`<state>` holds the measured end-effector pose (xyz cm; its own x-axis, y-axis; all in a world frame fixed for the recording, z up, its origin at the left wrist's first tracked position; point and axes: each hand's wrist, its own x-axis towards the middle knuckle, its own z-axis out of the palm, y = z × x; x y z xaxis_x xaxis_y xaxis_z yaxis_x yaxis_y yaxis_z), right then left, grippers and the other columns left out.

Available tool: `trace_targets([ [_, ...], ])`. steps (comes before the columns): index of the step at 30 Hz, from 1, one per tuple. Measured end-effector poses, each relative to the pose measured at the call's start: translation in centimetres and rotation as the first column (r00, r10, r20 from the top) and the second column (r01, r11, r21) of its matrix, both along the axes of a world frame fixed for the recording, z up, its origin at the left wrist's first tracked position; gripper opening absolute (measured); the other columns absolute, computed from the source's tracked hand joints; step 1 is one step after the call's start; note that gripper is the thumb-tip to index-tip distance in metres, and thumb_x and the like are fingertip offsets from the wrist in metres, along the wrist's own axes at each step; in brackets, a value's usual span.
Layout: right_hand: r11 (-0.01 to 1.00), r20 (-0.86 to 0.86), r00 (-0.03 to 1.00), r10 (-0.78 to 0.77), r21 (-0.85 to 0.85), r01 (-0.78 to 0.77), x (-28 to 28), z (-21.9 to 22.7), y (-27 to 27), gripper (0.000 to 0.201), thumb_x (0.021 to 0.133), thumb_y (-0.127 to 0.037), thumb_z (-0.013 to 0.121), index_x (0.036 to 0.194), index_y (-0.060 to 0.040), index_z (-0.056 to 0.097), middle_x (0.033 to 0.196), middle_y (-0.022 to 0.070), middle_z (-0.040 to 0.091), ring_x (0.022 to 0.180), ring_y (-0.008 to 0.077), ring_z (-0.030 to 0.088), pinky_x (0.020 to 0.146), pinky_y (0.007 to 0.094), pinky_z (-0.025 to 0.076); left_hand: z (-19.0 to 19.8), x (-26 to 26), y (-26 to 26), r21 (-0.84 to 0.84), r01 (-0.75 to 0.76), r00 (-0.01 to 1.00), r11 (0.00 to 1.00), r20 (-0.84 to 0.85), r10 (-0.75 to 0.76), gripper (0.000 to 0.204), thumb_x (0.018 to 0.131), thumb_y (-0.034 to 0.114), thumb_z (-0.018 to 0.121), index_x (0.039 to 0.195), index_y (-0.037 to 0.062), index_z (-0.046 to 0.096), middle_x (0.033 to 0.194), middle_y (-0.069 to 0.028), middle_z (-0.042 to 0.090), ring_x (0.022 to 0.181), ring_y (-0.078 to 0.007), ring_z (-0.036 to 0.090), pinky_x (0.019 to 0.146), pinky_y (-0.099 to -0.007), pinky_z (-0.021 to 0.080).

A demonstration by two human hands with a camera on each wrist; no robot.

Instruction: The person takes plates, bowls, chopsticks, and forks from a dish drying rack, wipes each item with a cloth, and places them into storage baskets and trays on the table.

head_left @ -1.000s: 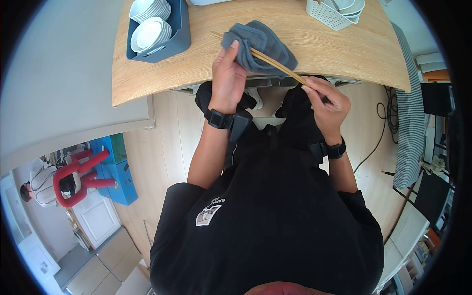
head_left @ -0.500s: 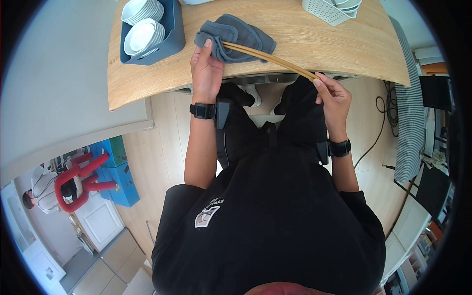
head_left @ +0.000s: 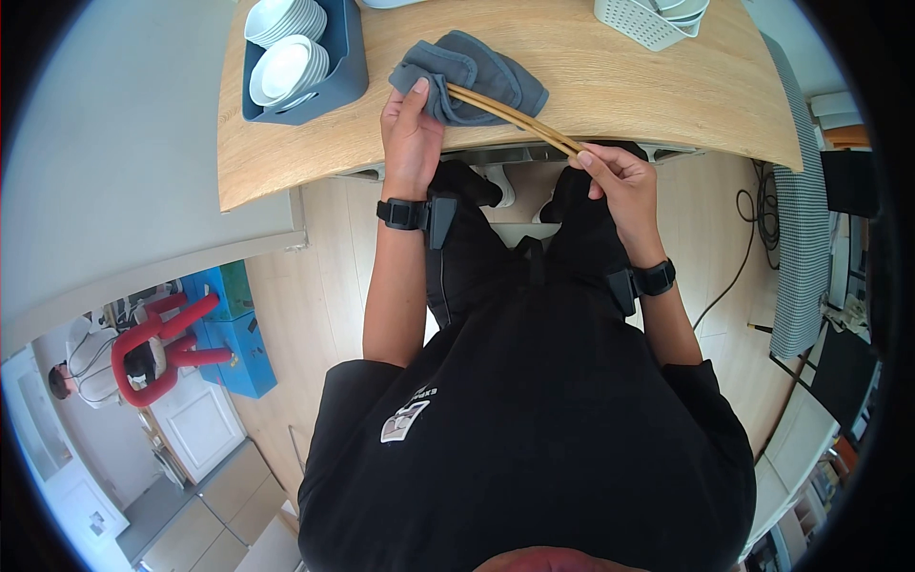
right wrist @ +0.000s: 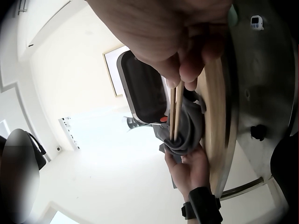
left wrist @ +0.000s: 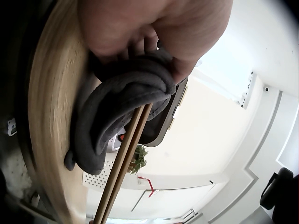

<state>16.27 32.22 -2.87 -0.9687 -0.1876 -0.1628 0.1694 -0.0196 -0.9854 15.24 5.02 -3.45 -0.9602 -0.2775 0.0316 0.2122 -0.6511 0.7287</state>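
Observation:
A pair of wooden chopsticks (head_left: pixel 519 118) slants across the front of the table, with the far ends inside a folded grey cloth (head_left: pixel 496 81). My left hand (head_left: pixel 412 143) grips the cloth around those ends, thumb on top. Between thumb and fingers, my right hand (head_left: pixel 621 191) pinches the near ends. In the left wrist view the chopsticks (left wrist: pixel 124 163) come out of the cloth's folds (left wrist: pixel 117 102). The right wrist view has the fingertips (right wrist: pixel 190 74) closed on the chopsticks, and the cloth (right wrist: pixel 187 126) bunched in the left hand beyond.
On the wooden table (head_left: pixel 591 86), a blue-grey bin (head_left: pixel 348 76) with stacked white bowls (head_left: pixel 291 71) stands at the left. A white perforated basket (head_left: pixel 643 27) with dishes is at the back right. The table's front edge runs just above my legs.
The left hand and cloth moved left along the chopsticks, then slightly back right. More of the chopsticks shows outside the cloth than a second ago. The right hand keeps its pinch.

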Motion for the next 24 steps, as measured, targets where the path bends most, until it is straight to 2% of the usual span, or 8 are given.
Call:
trace_targets([
  [12, 0.993, 0.091, 0.990, 0.111, -0.045, -0.107, -0.4, 0.9, -3.4, 0.023, 0.092, -0.017, 0.069, 0.106, 0.0024, 0.069, 0.087, 0.0099, 0.073, 0.057, 0.0045, 0.056, 0.053, 0.0171, 0.045, -0.3, 0.1, 0.0, -0.049, 0.007, 1.000, 0.999, 0.028, -0.005, 0.024, 0.097, 0.013, 0.058, 0.119, 0.0040, 0.059, 0.118, -0.0052, 0.065, 0.111, -0.0156, 0.059, 0.101, -0.0335, 0.045],
  [16, 0.993, 0.037, 0.996, 0.086, -0.088, -0.082, -0.2, 1.5, -3.4, 0.024, 0.090, -0.012, 0.071, 0.109, 0.0024, 0.069, 0.085, 0.0087, 0.073, 0.059, 0.0045, 0.058, 0.054, 0.0172, 0.046, 0.1, 0.2, 0.2, -0.056, -0.033, 0.998, 0.998, 0.049, 0.036, 0.025, 0.097, 0.015, 0.057, 0.120, 0.0038, 0.058, 0.119, -0.0046, 0.065, 0.111, -0.0158, 0.059, 0.100, -0.0336, 0.045],
  [18, 0.997, -0.227, 0.970, 0.082, 0.033, -0.076, 0.2, 1.5, -3.1, 0.028, 0.085, -0.006, 0.075, 0.111, 0.0019, 0.069, 0.083, 0.0070, 0.072, 0.061, 0.0043, 0.060, 0.055, 0.0179, 0.047, 0.2, 0.2, 0.2, -0.061, -0.033, 0.998, 0.998, 0.052, 0.036, 0.025, 0.098, 0.015, 0.056, 0.120, 0.0035, 0.057, 0.119, -0.0047, 0.064, 0.111, -0.0159, 0.059, 0.101, -0.0336, 0.045],
  [19, 0.997, -0.227, 0.971, 0.080, 0.035, -0.074, 0.3, 1.4, -2.9, 0.028, 0.085, -0.006, 0.075, 0.111, 0.0019, 0.069, 0.083, 0.0070, 0.072, 0.061, 0.0043, 0.060, 0.055, 0.0179, 0.047, 0.2, 0.2, 0.3, -0.071, -0.038, 0.998, 0.997, 0.054, 0.042, 0.025, 0.098, 0.015, 0.056, 0.120, 0.0031, 0.057, 0.120, -0.0048, 0.064, 0.111, -0.0160, 0.059, 0.101, -0.0336, 0.045],
  [21, 0.976, -0.393, 0.910, 0.134, 0.211, -0.053, 0.4, 1.3, -2.5, 0.029, 0.080, -0.001, 0.078, 0.108, 0.0016, 0.071, 0.079, 0.0054, 0.072, 0.061, 0.0041, 0.061, 0.056, 0.0186, 0.048, 0.3, 0.1, 0.4, -0.080, -0.042, 0.997, 0.996, 0.063, 0.047, 0.025, 0.098, 0.015, 0.056, 0.120, 0.0030, 0.057, 0.120, -0.0051, 0.064, 0.111, -0.0161, 0.059, 0.101, -0.0338, 0.045],
  [24, 0.978, -0.466, 0.882, 0.070, 0.208, 0.032, 0.6, 1.5, -2.9, 0.025, 0.080, -0.002, 0.078, 0.104, 0.0007, 0.073, 0.077, 0.0053, 0.072, 0.060, 0.0047, 0.061, 0.056, 0.0192, 0.049, 0.2, 0.0, 0.3, -0.085, -0.045, 0.996, 0.995, 0.073, 0.051, 0.026, 0.098, 0.016, 0.055, 0.120, 0.0027, 0.056, 0.121, -0.0056, 0.063, 0.111, -0.0165, 0.059, 0.101, -0.0343, 0.045],
])
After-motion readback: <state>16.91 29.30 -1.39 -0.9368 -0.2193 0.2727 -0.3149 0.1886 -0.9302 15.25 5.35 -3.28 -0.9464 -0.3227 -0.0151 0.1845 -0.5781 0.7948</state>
